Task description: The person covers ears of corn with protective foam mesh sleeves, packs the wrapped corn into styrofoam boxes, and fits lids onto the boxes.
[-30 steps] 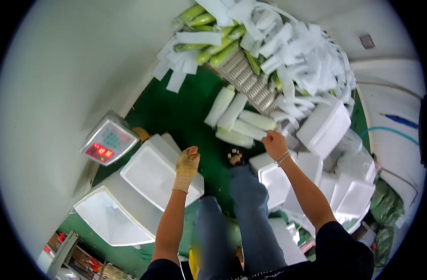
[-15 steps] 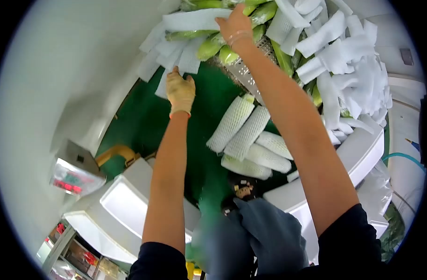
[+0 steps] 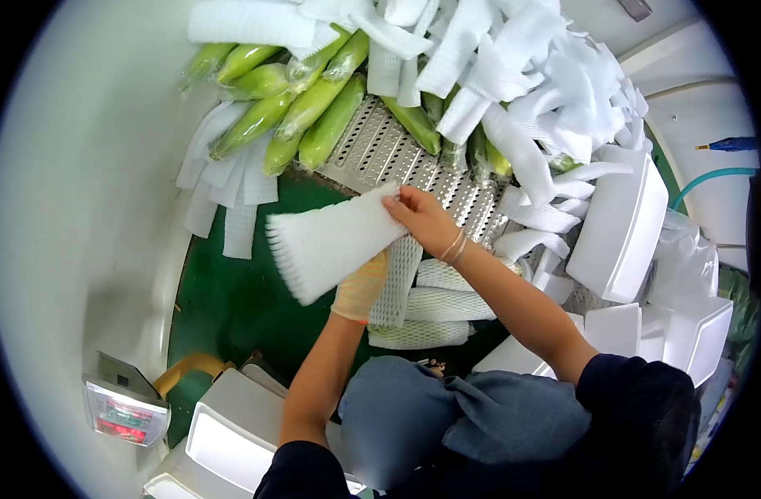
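A white foam net sleeve is spread between my hands, its fringed end flared toward the left. My right hand pinches the sleeve's upper right end. My gloved left hand is beneath the sleeve; its fingers are hidden behind the foam. Just right of the glove, several net-wrapped vegetables lie in a group. Beyond my hands, long green vegetables in clear film are heaped on a perforated metal surface.
Many loose foam sleeves pile up at the top right, with more at the left. White foam boxes stand at right and lower left. A scale with a red display is at far left.
My right hand has come back from the heap with a foam sleeve. The gloved left hand has moved from the left sleeves to beneath it. The view has shifted.
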{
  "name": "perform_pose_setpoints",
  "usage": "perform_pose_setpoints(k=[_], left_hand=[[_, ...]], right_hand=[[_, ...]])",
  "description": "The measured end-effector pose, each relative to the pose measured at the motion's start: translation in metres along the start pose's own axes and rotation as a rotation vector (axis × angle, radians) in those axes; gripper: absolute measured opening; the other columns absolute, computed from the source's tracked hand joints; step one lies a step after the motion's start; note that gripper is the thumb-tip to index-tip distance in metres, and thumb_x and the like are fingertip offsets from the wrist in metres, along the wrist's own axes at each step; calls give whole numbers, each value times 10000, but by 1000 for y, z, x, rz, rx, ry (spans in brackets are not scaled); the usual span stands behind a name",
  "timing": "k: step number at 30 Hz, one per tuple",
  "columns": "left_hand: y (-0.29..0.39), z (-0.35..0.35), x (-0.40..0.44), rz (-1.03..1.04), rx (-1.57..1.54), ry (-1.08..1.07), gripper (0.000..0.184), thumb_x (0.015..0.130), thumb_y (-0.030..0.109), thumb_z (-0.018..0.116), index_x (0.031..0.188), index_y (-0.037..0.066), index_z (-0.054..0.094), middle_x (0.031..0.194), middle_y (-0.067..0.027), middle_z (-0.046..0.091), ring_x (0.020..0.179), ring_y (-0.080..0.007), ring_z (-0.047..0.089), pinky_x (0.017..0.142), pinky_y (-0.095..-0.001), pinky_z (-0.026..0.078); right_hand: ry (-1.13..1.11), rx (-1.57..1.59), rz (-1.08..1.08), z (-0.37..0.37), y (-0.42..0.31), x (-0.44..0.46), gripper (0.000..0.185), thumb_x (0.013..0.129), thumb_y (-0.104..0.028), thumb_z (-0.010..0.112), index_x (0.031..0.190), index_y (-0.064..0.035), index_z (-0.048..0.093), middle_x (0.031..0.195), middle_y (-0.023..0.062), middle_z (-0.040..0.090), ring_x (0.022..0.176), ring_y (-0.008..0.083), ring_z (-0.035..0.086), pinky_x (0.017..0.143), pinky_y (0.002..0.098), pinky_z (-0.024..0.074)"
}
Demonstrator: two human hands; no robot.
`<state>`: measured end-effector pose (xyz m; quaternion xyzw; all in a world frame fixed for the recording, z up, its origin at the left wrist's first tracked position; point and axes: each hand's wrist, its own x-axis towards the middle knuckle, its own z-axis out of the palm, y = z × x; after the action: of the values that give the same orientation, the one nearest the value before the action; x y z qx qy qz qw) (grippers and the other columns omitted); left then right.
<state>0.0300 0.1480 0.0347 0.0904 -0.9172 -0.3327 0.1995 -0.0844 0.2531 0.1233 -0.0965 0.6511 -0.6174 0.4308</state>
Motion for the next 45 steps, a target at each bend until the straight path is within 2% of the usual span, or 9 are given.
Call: perform_pose_setpoints(k=[3, 9, 14, 18, 20, 24, 32, 36, 45], left_hand=[[9, 18, 10, -523, -1214, -67, 432, 937, 262, 492, 1311, 53, 441, 1309, -118, 488, 1241, -237, 439, 1056, -409, 340], [40, 3, 87, -525, -1399, -207, 224, 940, 88, 486, 1116, -21, 573, 1051, -36, 610, 936, -121, 568, 859, -244, 454], [0, 32, 128, -76, -162, -163, 303, 875, 203, 549, 1138, 57, 591, 1196, -123, 599, 1077, -243, 588, 910, -302, 468], [-55, 99, 186, -265, -1065, -74, 330, 895, 185, 521, 1186, 34, 552, 1240, -141, 571, 1113, -261, 560, 928, -333, 457], [-21, 81, 206, -132, 582, -330, 352, 883, 175, 530, 1200, 22, 531, 1084, -93, 629, 1018, -281, 587, 904, -367, 454], [-18, 127, 177, -559, -292, 219, 465, 828, 406, 549, 1019, -5, 655, 1064, -229, 636, 985, -358, 605, 842, -418, 462], [-3, 93, 167, -962, -1372, -249, 509, 907, 367, 494, 1256, -3, 494, 1230, -167, 557, 1129, -298, 529, 884, -323, 450], [32, -4, 86, 520, 405, -152, 464, 834, 300, 553, 1232, 70, 492, 1246, -113, 538, 1193, -238, 481, 1055, -370, 340], [-10, -17, 71, 1, 264, -155, 510, 911, 415, 408, 1285, 71, 456, 1246, -109, 527, 1129, -302, 498, 978, -450, 372]], right_hand=[[228, 0, -218, -16, 18, 15, 212, 879, -183, 654, 949, -8, 557, 857, 45, 620, 688, 94, 578, 639, 247, 503], [354, -573, -442, -43, 10, 30, 158, 849, -190, 660, 829, -37, 624, 742, 8, 614, 665, 124, 556, 626, 277, 464], [449, -224, -531, -86, 35, 100, 229, 880, -214, 556, 1054, -68, 580, 1004, 112, 615, 900, 243, 598, 803, 387, 482], [263, 852, -62, -119, -6, 132, 276, 931, -160, 514, 1118, 41, 489, 1019, 127, 598, 899, 243, 610, 759, 391, 529], [400, 620, -1, -112, -29, 129, 336, 904, -198, 541, 1109, 63, 487, 979, 125, 612, 847, 246, 625, 749, 379, 538], [653, -1022, -177, -105, 12, 144, 542, 847, -369, 572, 1154, 64, 460, 920, 282, 634, 872, 423, 629, 775, 492, 501], [507, -878, -251, -80, -21, 85, 279, 845, -230, 543, 995, -6, 614, 833, 245, 632, 805, 421, 614, 737, 470, 495], [363, -988, -314, -14, -53, 1, 224, 824, -244, 557, 839, -47, 662, 658, 207, 599, 610, 371, 599, 608, 422, 483], [459, -566, -323, -27, -82, 30, 321, 771, -261, 595, 644, 32, 626, 565, 216, 580, 505, 334, 588, 526, 394, 465]])
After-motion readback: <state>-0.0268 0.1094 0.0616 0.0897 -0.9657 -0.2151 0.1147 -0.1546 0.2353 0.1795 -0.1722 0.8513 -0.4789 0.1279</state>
